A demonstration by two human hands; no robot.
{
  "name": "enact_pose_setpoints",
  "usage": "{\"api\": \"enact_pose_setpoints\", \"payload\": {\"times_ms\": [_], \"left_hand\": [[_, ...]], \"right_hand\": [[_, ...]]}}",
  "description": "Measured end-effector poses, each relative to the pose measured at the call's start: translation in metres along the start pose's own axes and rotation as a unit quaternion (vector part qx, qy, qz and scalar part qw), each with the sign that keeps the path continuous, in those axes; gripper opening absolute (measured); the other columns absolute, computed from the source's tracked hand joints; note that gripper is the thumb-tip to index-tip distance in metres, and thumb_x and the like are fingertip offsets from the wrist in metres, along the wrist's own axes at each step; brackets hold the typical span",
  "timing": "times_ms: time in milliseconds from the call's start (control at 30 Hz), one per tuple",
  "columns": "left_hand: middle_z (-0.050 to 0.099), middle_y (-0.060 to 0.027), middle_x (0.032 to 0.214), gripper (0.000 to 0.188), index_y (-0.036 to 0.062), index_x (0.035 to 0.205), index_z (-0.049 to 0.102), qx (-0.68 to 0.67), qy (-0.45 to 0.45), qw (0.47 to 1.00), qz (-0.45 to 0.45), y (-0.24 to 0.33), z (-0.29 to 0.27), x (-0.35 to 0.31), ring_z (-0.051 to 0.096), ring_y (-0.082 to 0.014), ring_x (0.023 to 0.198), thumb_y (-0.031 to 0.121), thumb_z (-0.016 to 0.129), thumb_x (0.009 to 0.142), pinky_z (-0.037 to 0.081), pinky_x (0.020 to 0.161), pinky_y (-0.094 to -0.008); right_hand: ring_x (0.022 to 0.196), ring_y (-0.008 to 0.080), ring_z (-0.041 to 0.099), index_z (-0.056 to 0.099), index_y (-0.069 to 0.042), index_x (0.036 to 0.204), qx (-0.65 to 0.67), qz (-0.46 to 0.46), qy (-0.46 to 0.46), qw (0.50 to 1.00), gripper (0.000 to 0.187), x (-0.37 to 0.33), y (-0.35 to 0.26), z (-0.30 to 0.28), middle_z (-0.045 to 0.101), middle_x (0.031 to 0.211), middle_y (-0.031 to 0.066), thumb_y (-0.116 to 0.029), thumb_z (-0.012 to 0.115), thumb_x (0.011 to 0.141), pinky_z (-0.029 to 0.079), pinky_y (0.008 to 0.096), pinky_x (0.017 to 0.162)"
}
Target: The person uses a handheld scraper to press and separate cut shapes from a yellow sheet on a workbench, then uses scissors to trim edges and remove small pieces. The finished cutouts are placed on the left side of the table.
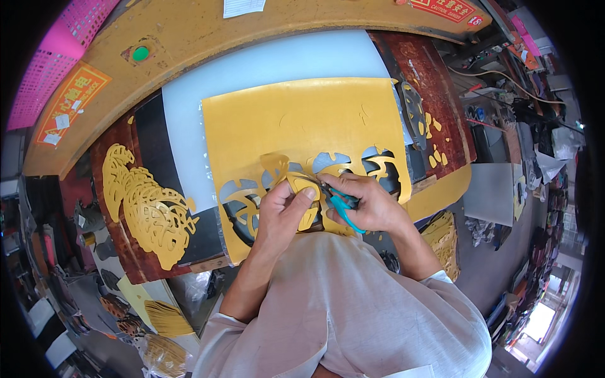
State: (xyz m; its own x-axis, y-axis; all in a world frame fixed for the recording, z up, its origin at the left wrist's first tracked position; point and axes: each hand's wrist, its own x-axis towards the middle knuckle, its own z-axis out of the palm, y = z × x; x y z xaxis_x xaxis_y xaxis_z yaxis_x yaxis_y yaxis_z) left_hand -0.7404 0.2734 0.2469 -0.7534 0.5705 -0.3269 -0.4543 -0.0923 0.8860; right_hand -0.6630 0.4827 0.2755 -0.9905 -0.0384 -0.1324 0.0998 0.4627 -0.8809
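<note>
A broad yellow sheet [283,120] lies over a white cutting board [184,142], with curved openings cut along its near side. Just above that side, my left hand [274,220] pinches a curved yellow cut-out piece [304,183] between thumb and fingers. Teal-handled scissors [343,211] are gripped in my right hand [375,205]. Their blades point left and meet the piece beside my left thumb; fingers partly hide them, so I cannot tell how far apart they are.
Yellow cut-out pieces [157,217] are heaped at the left. To the right lie a dark cutting die [413,113] and small yellow scraps [437,156]. A yellow machine beam [195,41] with a green button [140,53] spans the far side. A pink basket [53,57] stands at upper left.
</note>
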Motion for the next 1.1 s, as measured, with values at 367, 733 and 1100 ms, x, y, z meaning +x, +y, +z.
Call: {"api": "enact_pose_setpoints", "payload": {"times_ms": [367, 733, 1100], "left_hand": [[0.070, 0.0019, 0.097, 0.019, 0.0003, 0.116, 0.073, 0.006, -0.008, 1.000, -0.003, 0.001, -0.001, 0.000, 0.060, -0.0047, 0.086, 0.016, 0.070, 0.106, 0.050, 0.076, -0.0245], [0.065, 0.0035, 0.089, 0.019, 0.0032, 0.108, 0.072, -0.003, 0.037, 0.999, -0.022, 0.004, 0.002, 0.000, 0.055, -0.0042, 0.080, 0.021, 0.071, 0.106, 0.046, 0.071, -0.0247], [0.063, 0.0050, 0.085, 0.021, 0.0029, 0.105, 0.072, -0.032, 0.067, 0.997, -0.028, 0.004, 0.004, 0.002, 0.053, -0.0021, 0.075, 0.023, 0.070, 0.107, 0.043, 0.065, -0.0232]], "right_hand": [[0.072, 0.0236, 0.070, 0.069, -0.006, 0.141, -0.006, 0.009, 0.005, 1.000, 0.058, -0.004, 0.006, 0.003, 0.072, 0.090, 0.0150, -0.009, 0.081, 0.084, 0.056, 0.0375, 0.071], [0.087, 0.0093, 0.062, 0.056, -0.004, 0.156, 0.102, 0.068, 0.044, 0.991, 0.072, -0.003, 0.013, 0.007, 0.069, 0.096, 0.0022, -0.007, 0.080, 0.089, 0.054, 0.0269, 0.083], [0.092, 0.0122, 0.063, 0.058, 0.000, 0.151, 0.103, 0.073, 0.013, 0.992, 0.072, -0.010, 0.010, 0.010, 0.069, 0.098, 0.0058, -0.014, 0.086, 0.087, 0.054, 0.0308, 0.087]]}}
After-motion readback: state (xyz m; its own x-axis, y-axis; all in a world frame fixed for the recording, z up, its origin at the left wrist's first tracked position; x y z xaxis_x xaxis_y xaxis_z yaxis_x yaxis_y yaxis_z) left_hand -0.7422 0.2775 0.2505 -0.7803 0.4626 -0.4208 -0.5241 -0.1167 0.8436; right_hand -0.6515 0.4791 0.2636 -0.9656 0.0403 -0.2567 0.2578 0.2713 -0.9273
